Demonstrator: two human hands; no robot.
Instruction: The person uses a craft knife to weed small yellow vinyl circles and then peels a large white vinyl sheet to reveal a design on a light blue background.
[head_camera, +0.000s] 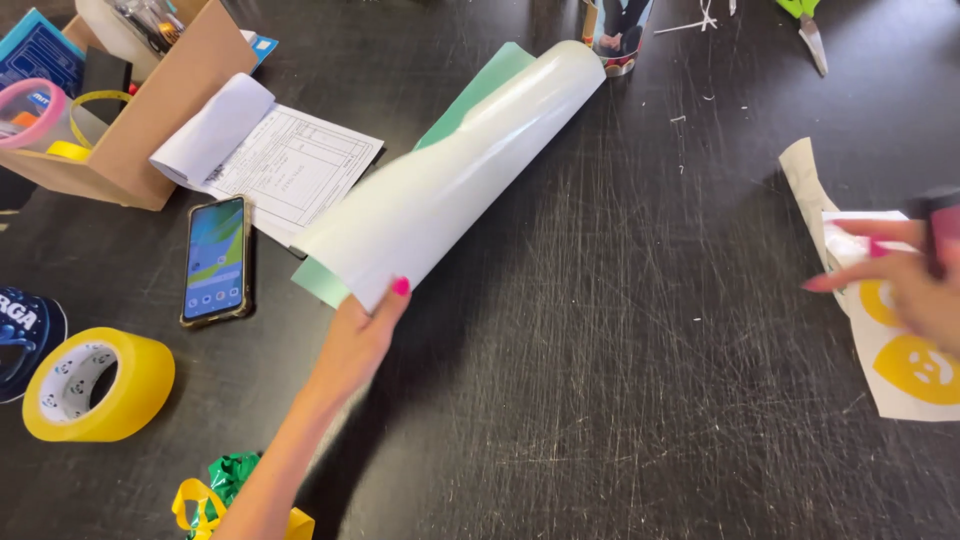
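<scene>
Single head cam, worn high, looking steeply down and slightly fwd onto scratched black tabletop (620, 350). Close range, arm's reach. Left forearm enters from bottom edge, right hand (915, 290) cut off at right edge. No 2nd view, so nothing shared.

A black, scratched table (600, 380) is being viewed from above. A curling white sheet (440, 190) with a green underside is being gripped at its near corner by the left hand (360, 335), thumb on top. At the right edge, a white sticker sheet (905, 350) printed with yellow round faces is being touched by the right hand (915, 285), in which a dark object is also being held. To the left, a phone (215, 260), a roll of yellow tape (95, 385), a printed paper form (290, 170) and a cardboard box (150, 110) are being shown lying on the table. Scissors (810, 30) are being shown at the top right.
</scene>
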